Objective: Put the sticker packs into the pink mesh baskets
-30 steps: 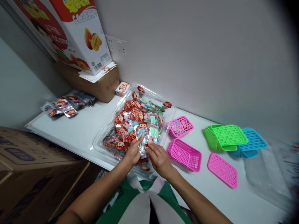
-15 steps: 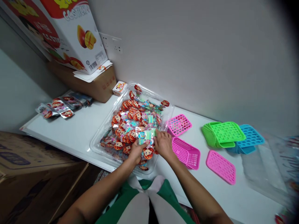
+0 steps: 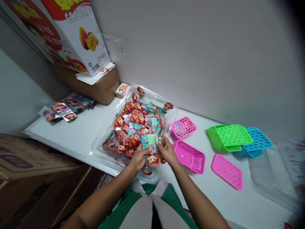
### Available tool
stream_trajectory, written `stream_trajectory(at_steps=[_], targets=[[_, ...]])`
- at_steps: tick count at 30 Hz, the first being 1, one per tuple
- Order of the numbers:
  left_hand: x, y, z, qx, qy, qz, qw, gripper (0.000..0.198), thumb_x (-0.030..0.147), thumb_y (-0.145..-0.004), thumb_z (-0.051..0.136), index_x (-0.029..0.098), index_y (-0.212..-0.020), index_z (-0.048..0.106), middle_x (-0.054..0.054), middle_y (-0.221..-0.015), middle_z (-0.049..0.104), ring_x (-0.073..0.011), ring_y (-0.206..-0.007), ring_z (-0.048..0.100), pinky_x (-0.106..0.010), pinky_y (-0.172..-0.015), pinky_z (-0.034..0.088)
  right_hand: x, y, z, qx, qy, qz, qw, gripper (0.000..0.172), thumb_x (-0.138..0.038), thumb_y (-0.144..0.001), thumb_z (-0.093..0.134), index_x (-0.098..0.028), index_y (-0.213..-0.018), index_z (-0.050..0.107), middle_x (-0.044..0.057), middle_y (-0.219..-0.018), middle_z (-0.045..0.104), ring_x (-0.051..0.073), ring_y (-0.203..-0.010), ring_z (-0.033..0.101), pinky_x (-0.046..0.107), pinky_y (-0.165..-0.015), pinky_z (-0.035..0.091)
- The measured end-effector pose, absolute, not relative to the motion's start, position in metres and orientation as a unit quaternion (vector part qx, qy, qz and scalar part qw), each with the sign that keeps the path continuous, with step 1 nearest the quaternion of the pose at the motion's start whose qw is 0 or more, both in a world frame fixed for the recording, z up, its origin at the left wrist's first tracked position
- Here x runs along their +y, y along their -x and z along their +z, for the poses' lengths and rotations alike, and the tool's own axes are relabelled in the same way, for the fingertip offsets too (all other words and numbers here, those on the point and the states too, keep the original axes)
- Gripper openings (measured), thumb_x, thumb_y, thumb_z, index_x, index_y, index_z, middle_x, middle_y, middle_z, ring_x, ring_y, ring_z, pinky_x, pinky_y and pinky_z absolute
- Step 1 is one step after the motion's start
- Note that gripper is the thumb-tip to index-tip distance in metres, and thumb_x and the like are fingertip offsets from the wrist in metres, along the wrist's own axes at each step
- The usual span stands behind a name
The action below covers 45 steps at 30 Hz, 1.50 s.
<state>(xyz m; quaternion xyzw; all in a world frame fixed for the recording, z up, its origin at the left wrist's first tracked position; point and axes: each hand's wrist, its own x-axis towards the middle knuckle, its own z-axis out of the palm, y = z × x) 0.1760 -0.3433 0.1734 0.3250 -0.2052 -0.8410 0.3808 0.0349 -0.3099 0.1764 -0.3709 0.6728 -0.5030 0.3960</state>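
My left hand (image 3: 139,157) is closed on a small clear packet (image 3: 152,159) printed with a red-haired cartoon figure, its thumb across the front. Pale green strips show through the packet's upper part. At the packet's right edge, my right hand (image 3: 166,150) is closed with thumb and fingertips pinching it. Both hands are over the near right part of a clear plastic tray (image 3: 101,138). Many similar packets (image 3: 124,135) lie heaped in that tray. Just right of my right hand sits a pink basket (image 3: 190,157).
Behind the pink basket is another pink perforated piece (image 3: 183,128). Further right are green baskets (image 3: 232,136), blue baskets (image 3: 256,141), a flat pink lid (image 3: 227,171) and clear plastic bags (image 3: 271,175). Packets (image 3: 63,109) and stacked boxes (image 3: 109,89) stand left, against the wall.
The packet has turned a little and shifted slightly right and down in my hands. My right hand has moved a little lower, its fingers now at the packet's edge.
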Motion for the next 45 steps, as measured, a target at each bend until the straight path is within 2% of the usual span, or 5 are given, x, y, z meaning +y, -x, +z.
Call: stream_trajectory(at_steps=[7,20,32,38,45], targets=[[-0.334,-0.185,0.183,-0.162,-0.294,-0.868,0.366,0.051,0.012,-0.066,0.075,0.018,-0.115,0.061,-0.006,-0.094,0.073,-0.0222,-0.086,0.068,-0.037,-0.085,0.051,-0.308,-0.04,0.199,0.492,0.165,-0.591,0.617,0.05,-0.043,-0.057,0.084,-0.017,-0.096,0.066,0.007,-0.093,0.069,0.024,-0.09,0.063,0.036,-0.084,0.049],[-0.359,-0.195,0.195,-0.22,-0.392,-0.79,0.416,0.059,0.015,-0.049,0.087,0.014,-0.103,0.064,-0.007,-0.09,0.074,-0.0206,-0.08,0.069,-0.035,-0.084,0.051,-0.338,-0.03,0.194,0.545,0.179,-0.648,0.502,0.042,-0.037,-0.054,0.087,-0.02,-0.08,0.059,-0.005,-0.064,0.06,0.012,-0.057,0.054,0.024,-0.056,0.044],[-0.364,-0.198,0.202,-0.259,-0.387,-0.789,0.4,0.064,0.019,-0.044,0.089,0.014,-0.103,0.065,-0.008,-0.088,0.074,-0.0233,-0.083,0.068,-0.036,-0.083,0.05,-0.355,-0.034,0.205,0.533,0.236,-0.511,0.632,0.043,-0.032,-0.047,0.089,-0.017,-0.079,0.066,-0.001,-0.07,0.065,0.015,-0.064,0.059,0.027,-0.064,0.048],[-0.373,-0.212,0.214,-0.352,-0.425,-0.723,0.415,0.038,0.028,-0.067,0.075,0.016,-0.102,0.066,-0.007,-0.093,0.072,-0.021,-0.084,0.066,-0.032,-0.08,0.048,-0.373,-0.022,0.192,0.632,0.325,-0.529,0.463,0.04,-0.046,-0.052,0.081,-0.016,-0.071,0.062,-0.002,-0.06,0.058,0.012,-0.055,0.048,0.025,-0.054,0.038],[-0.4,-0.238,0.211,-0.443,-0.496,-0.584,0.465,0.032,0.019,-0.059,0.077,0.015,-0.089,0.069,0.0,-0.075,0.068,-0.0165,-0.071,0.061,-0.025,-0.07,0.046,-0.382,-0.004,0.195,0.65,0.401,-0.516,0.388,0.041,-0.046,-0.063,0.074,-0.015,-0.088,0.068,0.001,-0.071,0.063,0.017,-0.066,0.055,0.031,-0.066,0.044]])
